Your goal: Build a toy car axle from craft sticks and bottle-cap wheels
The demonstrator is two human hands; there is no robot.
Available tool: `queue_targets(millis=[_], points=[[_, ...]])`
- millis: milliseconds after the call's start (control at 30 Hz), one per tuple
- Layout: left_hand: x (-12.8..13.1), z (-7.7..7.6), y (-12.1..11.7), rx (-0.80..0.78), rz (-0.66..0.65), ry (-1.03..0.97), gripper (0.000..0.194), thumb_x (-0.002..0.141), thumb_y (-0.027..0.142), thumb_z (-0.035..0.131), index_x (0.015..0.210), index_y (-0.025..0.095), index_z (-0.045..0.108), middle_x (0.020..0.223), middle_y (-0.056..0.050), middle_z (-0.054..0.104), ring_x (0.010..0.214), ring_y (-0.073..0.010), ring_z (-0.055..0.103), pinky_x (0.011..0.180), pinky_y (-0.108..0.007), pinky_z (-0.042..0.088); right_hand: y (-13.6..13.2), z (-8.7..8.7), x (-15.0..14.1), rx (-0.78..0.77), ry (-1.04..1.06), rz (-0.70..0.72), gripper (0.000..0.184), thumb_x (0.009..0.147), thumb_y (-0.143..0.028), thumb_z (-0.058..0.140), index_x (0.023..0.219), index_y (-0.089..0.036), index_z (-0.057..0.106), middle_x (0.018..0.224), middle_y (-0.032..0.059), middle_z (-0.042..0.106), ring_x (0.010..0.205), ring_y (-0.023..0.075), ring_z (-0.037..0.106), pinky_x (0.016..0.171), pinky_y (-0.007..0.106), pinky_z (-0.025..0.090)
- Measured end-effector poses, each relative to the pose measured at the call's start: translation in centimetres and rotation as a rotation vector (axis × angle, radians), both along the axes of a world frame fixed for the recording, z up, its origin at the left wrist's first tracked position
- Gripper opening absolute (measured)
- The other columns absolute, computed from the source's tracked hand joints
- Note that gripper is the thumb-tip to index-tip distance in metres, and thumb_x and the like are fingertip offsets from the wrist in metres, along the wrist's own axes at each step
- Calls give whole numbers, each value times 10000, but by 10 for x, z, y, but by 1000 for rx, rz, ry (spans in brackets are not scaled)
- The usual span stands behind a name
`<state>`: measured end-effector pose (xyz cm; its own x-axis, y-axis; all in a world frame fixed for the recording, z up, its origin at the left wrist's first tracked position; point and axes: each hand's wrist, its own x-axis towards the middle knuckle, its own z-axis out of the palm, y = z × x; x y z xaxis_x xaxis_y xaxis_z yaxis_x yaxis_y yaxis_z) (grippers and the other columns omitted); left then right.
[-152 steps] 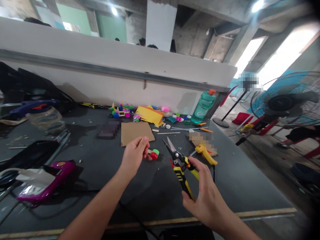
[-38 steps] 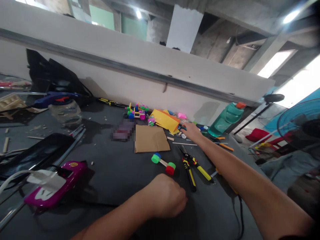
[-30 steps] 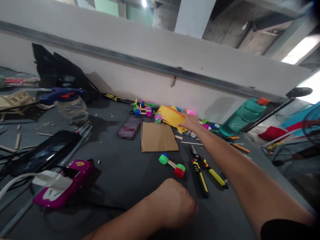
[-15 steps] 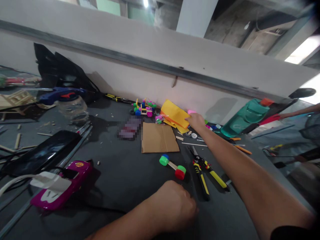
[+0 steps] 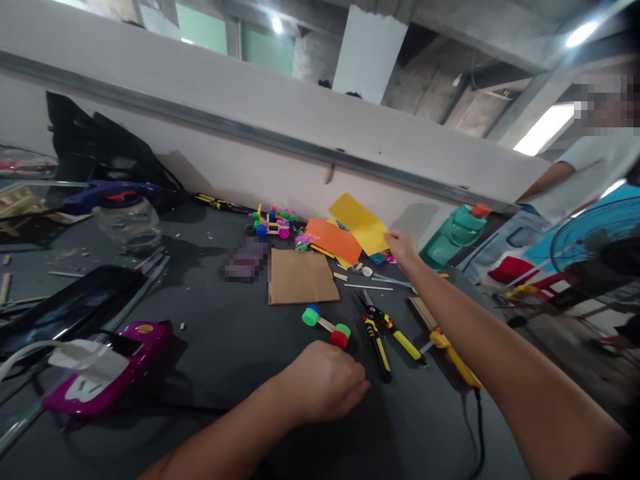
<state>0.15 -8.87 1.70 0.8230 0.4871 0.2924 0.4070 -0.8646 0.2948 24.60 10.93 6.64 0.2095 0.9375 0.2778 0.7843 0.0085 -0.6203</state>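
My right hand (image 5: 403,251) reaches to the back of the table, its fingers pinching the lower right corner of a yellow sheet (image 5: 358,223). Beneath and left of it lies an orange sheet (image 5: 331,239). In the front middle, my left hand (image 5: 330,380) is closed in a fist; anything inside is hidden. Just beyond it rests a small stick piece with green, blue and red bottle caps (image 5: 326,324) at its ends. Yellow-and-black snips (image 5: 379,330), blades apart, lie right of the left hand. A flat cardboard piece (image 5: 303,277) sits behind the caps.
A magenta power strip (image 5: 107,370) and a black phone (image 5: 70,307) are at left. Under my right forearm lies a yellow corded tool (image 5: 455,357). A teal bottle (image 5: 453,237) leans near the wall. Cap-and-stick models (image 5: 273,223) stand at the back. Another person (image 5: 595,167) is at right.
My right hand has lifted and shifted the yellow sheet, uncovering more of the orange one. The view has turned right, bringing the person and yellow tool into sight. My left hand stays closed.
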Motion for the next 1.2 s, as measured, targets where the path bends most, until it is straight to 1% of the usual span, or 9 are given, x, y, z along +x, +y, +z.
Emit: queue_targets(millis=[167,300,367,433,567,767,900,1033,1200], points=[[-3,11,4,-241,115,-269,277,906,317,427,836,176,656,767,-55,683,751,-188,630,661,-283,448,-81,-1,-15,18,359,43,384,772,-466,500,904,-132,635,691,58,665,512,151,564,424,251,445],[0,18,7,-829,271,-650,412,880,464,459,1149,173,573,866,-74,692,765,-183,636,652,-285,493,-153,-12,-36,-57,743,138,337,720,-434,621,920,-163,636,750,39,670,519,136,543,390,222,398],[3,19,8,-1079,230,-806,488,837,515,505,1159,153,558,934,-94,686,776,-187,640,632,-287,515,-180,-17,-47,-93,854,198,285,744,-400,634,930,-185,640,774,26,670,540,129,540,409,216,402],[6,18,8,-1198,239,-894,495,786,543,562,1063,136,606,924,-97,689,743,-189,641,605,-288,525,-197,-23,-55,-133,873,243,258,773,-388,622,949,-201,643,785,17,665,557,127,540,417,213,407],[9,13,10,-1223,426,-942,403,730,499,647,877,124,663,848,-85,705,718,-207,652,634,-307,535,-212,-32,-59,-151,852,288,280,788,-378,620,1012,-210,618,747,6,643,555,120,533,396,198,397],[10,8,16,-1181,543,-951,347,739,399,659,947,121,670,976,-97,709,857,-238,665,703,-317,543,-215,-39,-49,-128,875,271,348,750,-306,662,1067,-217,548,603,-65,549,476,85,509,423,188,412],[10,8,17,-1141,558,-944,349,732,373,671,960,109,677,1008,-111,706,903,-244,660,741,-316,542,-221,-42,-49,-98,773,281,308,782,-283,626,1068,-221,531,622,-58,555,494,98,549,438,198,435],[7,9,18,-1132,573,-953,390,721,382,682,983,93,681,1001,-135,703,902,-251,658,763,-341,543,-231,-43,-48,84,602,402,220,864,-205,488,1066,-250,565,777,-7,606,586,108,585,502,218,475],[6,10,17,-1141,554,-952,344,730,369,675,974,127,691,1012,-108,708,907,-231,659,779,-334,537,-236,-39,-44,231,287,505,276,814,-80,507,997,-254,620,884,8,644,674,111,605,616,229,488]])
